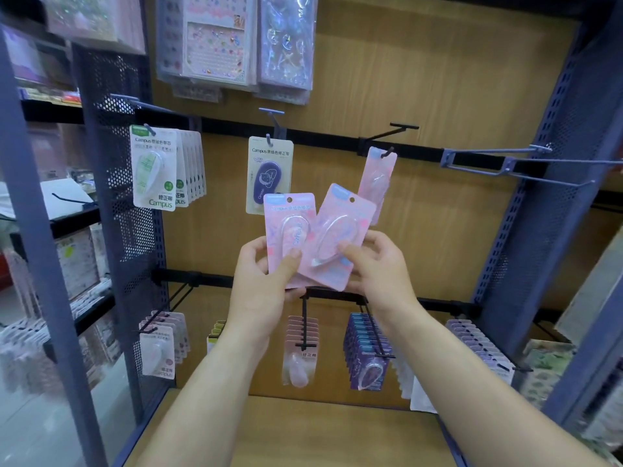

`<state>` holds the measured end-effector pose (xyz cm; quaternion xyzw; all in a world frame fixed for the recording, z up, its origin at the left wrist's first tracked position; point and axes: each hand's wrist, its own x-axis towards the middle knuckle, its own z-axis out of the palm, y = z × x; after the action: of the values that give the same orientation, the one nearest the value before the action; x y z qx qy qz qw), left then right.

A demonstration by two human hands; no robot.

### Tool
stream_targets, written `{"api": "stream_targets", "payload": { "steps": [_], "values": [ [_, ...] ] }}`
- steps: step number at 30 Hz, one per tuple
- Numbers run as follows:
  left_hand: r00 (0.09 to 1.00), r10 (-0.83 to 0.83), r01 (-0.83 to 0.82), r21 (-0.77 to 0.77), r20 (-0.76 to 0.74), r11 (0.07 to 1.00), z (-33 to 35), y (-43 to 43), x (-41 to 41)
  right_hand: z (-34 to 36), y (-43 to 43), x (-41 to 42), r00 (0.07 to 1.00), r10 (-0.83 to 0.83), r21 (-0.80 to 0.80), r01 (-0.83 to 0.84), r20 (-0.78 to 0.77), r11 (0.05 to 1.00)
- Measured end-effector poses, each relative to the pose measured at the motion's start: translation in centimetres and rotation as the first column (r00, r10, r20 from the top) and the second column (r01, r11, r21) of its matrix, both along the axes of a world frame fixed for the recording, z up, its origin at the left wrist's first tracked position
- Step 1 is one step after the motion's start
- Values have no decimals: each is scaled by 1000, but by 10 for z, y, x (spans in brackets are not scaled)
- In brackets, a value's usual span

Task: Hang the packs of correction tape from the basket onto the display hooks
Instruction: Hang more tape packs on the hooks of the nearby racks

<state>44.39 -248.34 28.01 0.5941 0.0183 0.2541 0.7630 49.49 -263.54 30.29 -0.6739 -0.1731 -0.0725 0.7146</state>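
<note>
Left thumb [294, 259] flat on the blister of the left pack [286, 224], fingers curled behind the card: the left hand [264, 281] has it pinched by the lower half. Across from it, the right hand [381, 264] pinches the right pack [340, 230] the same way, thumb on the clear bubble, card tilted to the right and overlapping its neighbour's edge. Both packs are up in front of the board [455, 96], below and left of the hook [387, 152], where one pink hung pack [376, 180] dangles. No basket in view. These look feather-light: thin card that should flex, and a glossy bubble that may slip under a thumb. Best hold, I'd say, is low on the card, leaving the punched hole at the top free to meet the hook tip.
</note>
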Motion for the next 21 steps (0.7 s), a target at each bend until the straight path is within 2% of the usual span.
{"api": "stream_targets", "payload": {
  "steps": [6,14,21],
  "values": [
    [999,47,-46,28,-18,999,1,6,2,34,-24,24,983,-159,101,149,93,984],
    [999,44,-43,49,-22,998,2,3,1,66,-32,45,975,-190,69,183,114,981],
    [999,32,-30,75,-24,997,1,-1,2,59,-34,58,961,-271,12,271,53,963]
  ]
}}
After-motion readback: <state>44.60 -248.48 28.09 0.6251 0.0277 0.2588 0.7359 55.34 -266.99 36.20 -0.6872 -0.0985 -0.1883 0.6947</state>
